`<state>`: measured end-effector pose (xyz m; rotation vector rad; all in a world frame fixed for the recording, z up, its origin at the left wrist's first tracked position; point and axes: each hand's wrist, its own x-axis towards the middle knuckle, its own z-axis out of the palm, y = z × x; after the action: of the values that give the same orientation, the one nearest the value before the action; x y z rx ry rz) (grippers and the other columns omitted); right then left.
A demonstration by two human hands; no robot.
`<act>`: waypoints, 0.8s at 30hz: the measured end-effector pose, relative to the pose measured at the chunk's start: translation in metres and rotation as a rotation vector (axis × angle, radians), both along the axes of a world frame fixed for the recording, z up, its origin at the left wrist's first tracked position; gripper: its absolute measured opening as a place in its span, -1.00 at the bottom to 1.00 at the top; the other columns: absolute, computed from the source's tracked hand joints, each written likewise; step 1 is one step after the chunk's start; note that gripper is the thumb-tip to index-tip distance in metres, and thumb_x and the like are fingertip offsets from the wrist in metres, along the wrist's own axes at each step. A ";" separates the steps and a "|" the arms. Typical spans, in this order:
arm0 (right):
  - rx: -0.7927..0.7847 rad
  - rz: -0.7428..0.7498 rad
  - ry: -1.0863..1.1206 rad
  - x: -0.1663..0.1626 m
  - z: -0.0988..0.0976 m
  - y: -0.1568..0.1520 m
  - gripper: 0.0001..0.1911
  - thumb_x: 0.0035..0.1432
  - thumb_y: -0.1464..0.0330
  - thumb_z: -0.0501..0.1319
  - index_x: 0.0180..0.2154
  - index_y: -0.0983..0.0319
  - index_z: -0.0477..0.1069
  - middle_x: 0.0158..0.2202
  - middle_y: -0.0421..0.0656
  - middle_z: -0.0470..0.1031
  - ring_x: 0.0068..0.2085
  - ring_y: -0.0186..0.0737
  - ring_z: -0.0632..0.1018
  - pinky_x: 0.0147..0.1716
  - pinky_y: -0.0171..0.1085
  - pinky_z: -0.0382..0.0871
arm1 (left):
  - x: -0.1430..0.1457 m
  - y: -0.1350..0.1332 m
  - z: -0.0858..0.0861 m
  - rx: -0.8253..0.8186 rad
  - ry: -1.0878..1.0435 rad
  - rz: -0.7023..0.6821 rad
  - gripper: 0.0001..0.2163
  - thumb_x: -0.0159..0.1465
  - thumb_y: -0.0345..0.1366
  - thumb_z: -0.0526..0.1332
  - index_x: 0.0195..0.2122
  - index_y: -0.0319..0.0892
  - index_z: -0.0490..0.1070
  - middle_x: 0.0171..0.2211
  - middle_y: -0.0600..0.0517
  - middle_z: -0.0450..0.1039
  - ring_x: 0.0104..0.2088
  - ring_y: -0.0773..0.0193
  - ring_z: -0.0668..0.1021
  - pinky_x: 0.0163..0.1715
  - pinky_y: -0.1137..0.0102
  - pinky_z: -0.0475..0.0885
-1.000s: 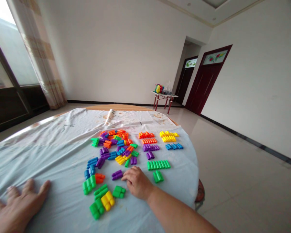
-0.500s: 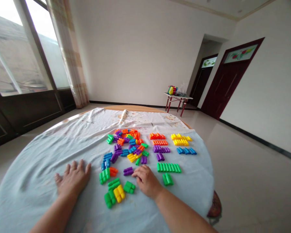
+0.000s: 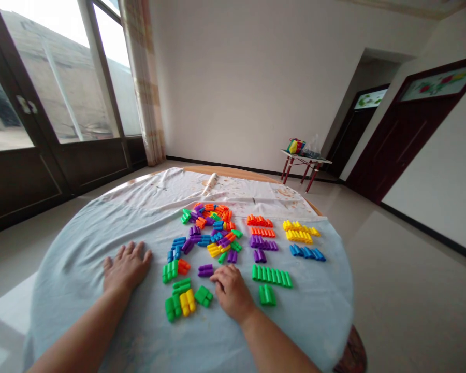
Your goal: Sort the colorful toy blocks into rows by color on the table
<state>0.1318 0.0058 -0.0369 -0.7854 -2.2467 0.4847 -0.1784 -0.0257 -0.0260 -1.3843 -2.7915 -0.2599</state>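
Pale walls (image 3: 248,93), glossy floor (image 3: 404,274)

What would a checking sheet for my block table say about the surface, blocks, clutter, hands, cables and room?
Surface: wrinkled pale blue and white cloth over a round table.
Blocks: mixed-colour heap in the middle; single-colour rows to its right.
Clutter: colourful item and clear plastic bag, both on a side table.
Hands: left hand palm down on the cloth, fingers spread; right hand curled beside a purple block, contact unclear.
Cables: nothing seen.
Surroundings: windows and curtain left, dark red door right.
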 end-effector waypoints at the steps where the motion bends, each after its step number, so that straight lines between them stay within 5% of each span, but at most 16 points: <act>1: -0.004 -0.005 -0.001 0.000 0.000 -0.001 -0.69 -0.02 0.66 0.11 -0.29 0.23 0.45 -0.29 -0.16 0.46 -0.19 -0.22 0.39 -0.16 -0.24 0.25 | 0.000 0.000 0.001 -0.003 -0.001 0.001 -0.39 0.21 0.01 -0.26 0.21 -0.15 0.08 0.28 -0.12 -0.03 0.28 0.02 -0.01 0.19 -0.03 -0.13; 9: 0.024 -0.064 -0.055 -0.003 -0.002 -0.007 -0.62 -0.05 0.67 0.09 -0.22 0.21 0.43 -0.20 -0.13 0.40 -0.13 -0.17 0.35 -0.11 -0.19 0.25 | 0.001 -0.004 -0.001 0.002 -0.003 0.017 -0.39 0.22 -0.01 -0.28 0.20 -0.18 0.10 0.28 -0.15 -0.01 0.28 0.01 -0.02 0.19 -0.04 -0.15; 13: 0.045 -0.093 -0.061 -0.006 -0.005 -0.009 -0.60 -0.06 0.67 0.07 -0.20 0.18 0.40 -0.18 -0.14 0.39 -0.11 -0.17 0.34 -0.09 -0.18 0.23 | 0.002 0.015 0.010 0.085 0.108 -0.002 -0.41 0.21 0.00 -0.20 0.17 -0.18 0.16 0.25 -0.19 0.03 0.27 -0.06 -0.01 0.17 -0.09 -0.20; 16: 0.072 -0.103 -0.072 -0.006 -0.008 -0.008 -0.61 -0.08 0.65 0.08 -0.22 0.18 0.39 -0.19 -0.14 0.38 -0.13 -0.17 0.34 -0.11 -0.18 0.23 | 0.012 0.058 0.030 0.170 0.080 -0.225 -0.44 0.21 -0.08 -0.12 0.17 -0.27 0.14 0.22 -0.23 0.09 0.22 -0.06 0.11 0.16 -0.01 -0.03; 19: 0.117 -0.126 -0.086 -0.007 -0.013 -0.003 -0.64 -0.12 0.62 0.10 -0.26 0.19 0.38 -0.23 -0.14 0.40 -0.17 -0.16 0.36 -0.16 -0.19 0.25 | 0.029 0.118 0.047 0.161 0.017 -0.390 -0.49 0.21 -0.07 -0.11 0.16 -0.10 0.16 0.19 -0.10 0.19 0.15 0.03 0.26 0.09 0.11 0.16; 24: 0.306 -0.101 -0.093 -0.008 -0.040 0.014 -0.77 -0.09 0.52 0.16 -0.32 0.18 0.37 -0.32 -0.15 0.44 -0.30 -0.20 0.40 -0.34 -0.27 0.27 | 0.056 0.209 0.052 0.120 -0.064 -0.555 -0.50 0.22 -0.05 -0.05 0.16 -0.09 0.14 0.17 -0.12 0.20 0.13 0.05 0.28 0.08 0.12 0.19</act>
<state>0.1238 0.0199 -0.0771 -0.7686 -2.2796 0.0536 -0.1225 0.1836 0.0261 -2.1162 -2.3216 -0.4724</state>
